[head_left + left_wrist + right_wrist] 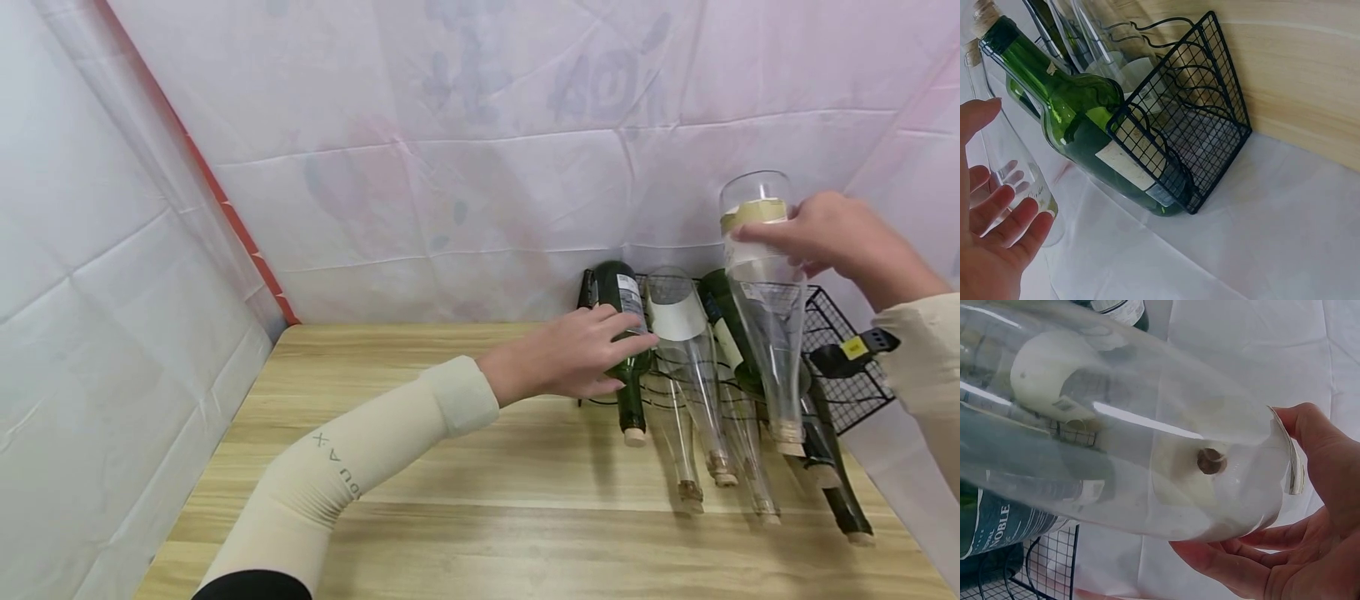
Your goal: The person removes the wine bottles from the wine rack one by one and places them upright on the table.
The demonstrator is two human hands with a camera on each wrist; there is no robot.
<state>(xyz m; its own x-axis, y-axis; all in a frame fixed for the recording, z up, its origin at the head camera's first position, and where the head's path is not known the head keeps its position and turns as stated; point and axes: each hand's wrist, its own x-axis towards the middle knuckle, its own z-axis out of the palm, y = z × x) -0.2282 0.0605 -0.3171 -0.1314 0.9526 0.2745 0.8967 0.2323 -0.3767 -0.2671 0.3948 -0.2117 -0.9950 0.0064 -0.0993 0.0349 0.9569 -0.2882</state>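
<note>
My right hand (840,237) grips a clear corked glass bottle (767,333) around its label near the base, the neck slanting down toward me over the other bottles. In the right wrist view, thumb and fingers lie on opposite sides of this clear bottle. My left hand (566,354) hovers at the left end of a black wire rack (843,358), its fingers loosely spread and overlapping a green corked bottle (632,400). The left wrist view has the palm open, with that green bottle (1079,112) leaning in the rack and a clear bottle (1013,147) behind the fingers.
Several clear and dark corked bottles lie in the rack, necks toward me, among them a clear bottle (678,321) with a white label. The wooden table (420,542) runs left of the rack. White sheeting (465,167) hangs behind and at the left.
</note>
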